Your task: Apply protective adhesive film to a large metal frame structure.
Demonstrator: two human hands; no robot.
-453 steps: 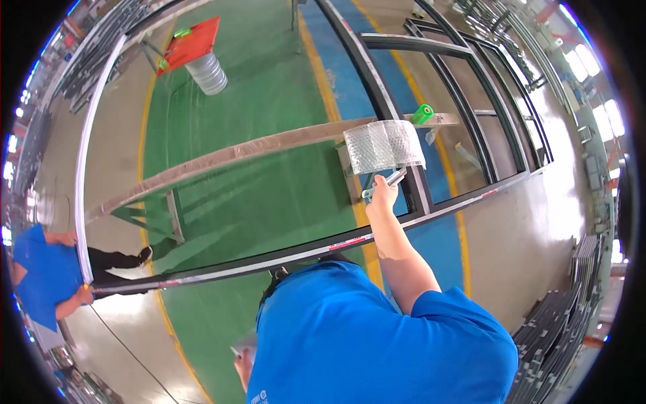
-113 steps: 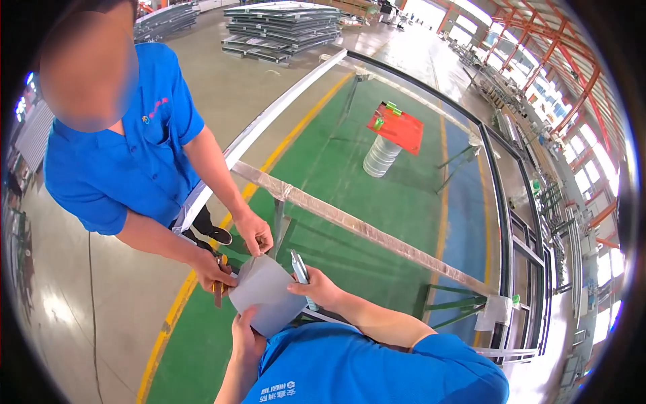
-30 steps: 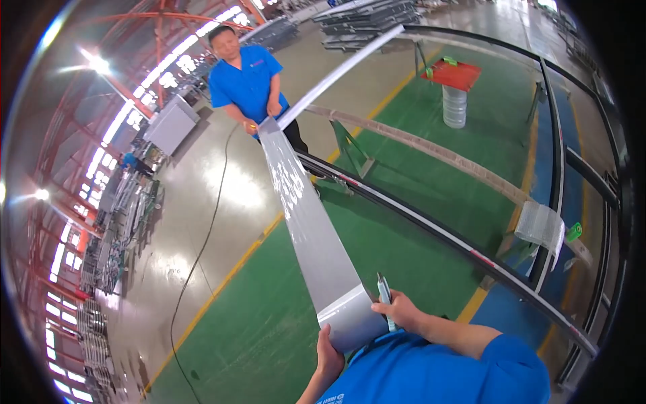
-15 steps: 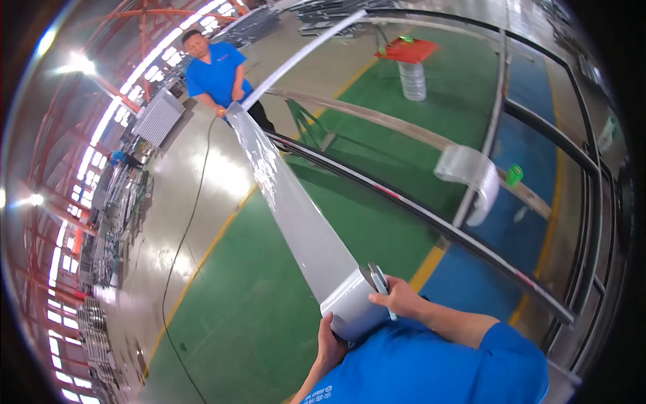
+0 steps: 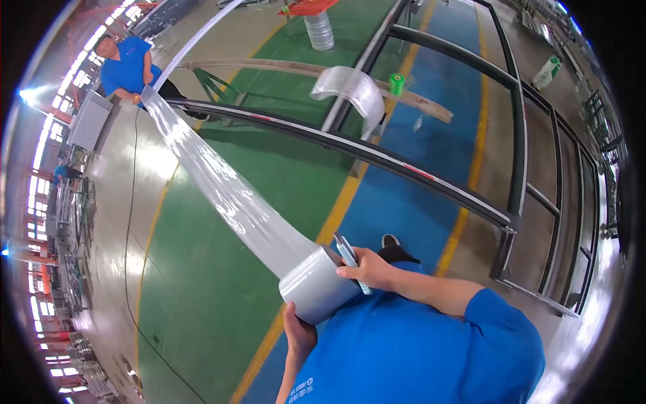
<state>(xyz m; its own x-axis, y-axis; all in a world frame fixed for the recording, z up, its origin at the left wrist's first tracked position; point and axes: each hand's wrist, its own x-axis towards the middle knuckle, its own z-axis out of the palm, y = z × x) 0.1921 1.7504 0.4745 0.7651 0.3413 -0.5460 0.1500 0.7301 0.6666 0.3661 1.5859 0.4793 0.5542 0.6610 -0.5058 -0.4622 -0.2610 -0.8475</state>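
A: Green and blue painted workshop floor (image 5: pixel 222 269) forms the ground. What is at the centre?

B: A grey roll of film (image 5: pixel 317 285), held at the lower middle just in front of the person's blue shirt. Its sheet (image 5: pixel 222 192) runs taut up and left to a co-worker (image 5: pixel 128 64) in blue at the upper left edge.

A: What differs from half a second ago?

B: The view has swung right: the co-worker now sits closer to the upper left rim, and the long black metal frame (image 5: pixel 404 161) crosses nearer the roll. The stretched sheet looks much the same.

A: And the hands?

B: The left hand (image 5: pixel 299 334) is cupped under the roll's lower end, fingers closed against it. The right hand (image 5: pixel 369 268) rests on the roll's upper end, fingers curled around a slim light-blue tool (image 5: pixel 350 259), seemingly a utility knife.

A: Beyond that?

B: A loose piece of film (image 5: pixel 350 91) drapes over the frame; beside it, a green spool (image 5: pixel 397 83) stands on a wooden beam (image 5: pixel 296 67).
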